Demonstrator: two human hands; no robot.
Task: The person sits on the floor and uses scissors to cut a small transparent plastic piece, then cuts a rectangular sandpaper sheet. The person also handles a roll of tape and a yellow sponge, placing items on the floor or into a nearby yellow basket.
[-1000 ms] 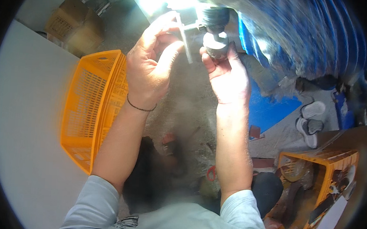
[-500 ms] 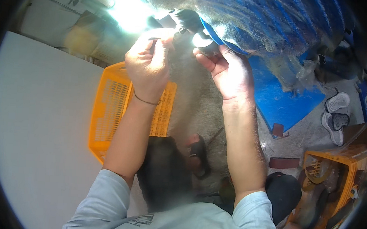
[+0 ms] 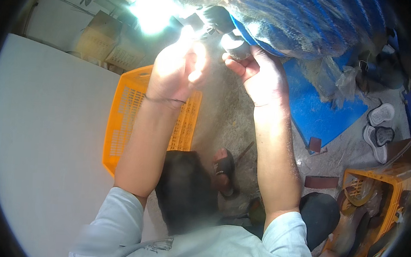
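Note:
My right hand [image 3: 264, 78] is closed on a dark rounded piece with a pale face [image 3: 235, 46], just under the rim of a large dusty hose or cover [image 3: 310, 26] ribbed in blue. My left hand [image 3: 175, 72], a dark band at its wrist, is raised beside a glaring lamp [image 3: 154, 10]. Its fingers are curled, but glare washes out the tips and whatever they grip. Past those tips is a small dark squarish piece [image 3: 193, 21]. Between the hands, a little farther off, sits a black rounded part [image 3: 217, 20], partly behind the blue rim.
An orange slatted crate [image 3: 113, 137] stands under my left forearm, beside a wide pale board [image 3: 40, 142]. A blue sheet [image 3: 319, 109] covers floor at the right. Beyond it lie pale shoes [image 3: 380, 115]. Another orange crate [image 3: 392, 187] holds dark pieces at lower right.
My left hand has shifted slightly right and turned, its lower fingers now showing more. My right hand keeps its hold on the dark piece. The whole view has shifted a little.

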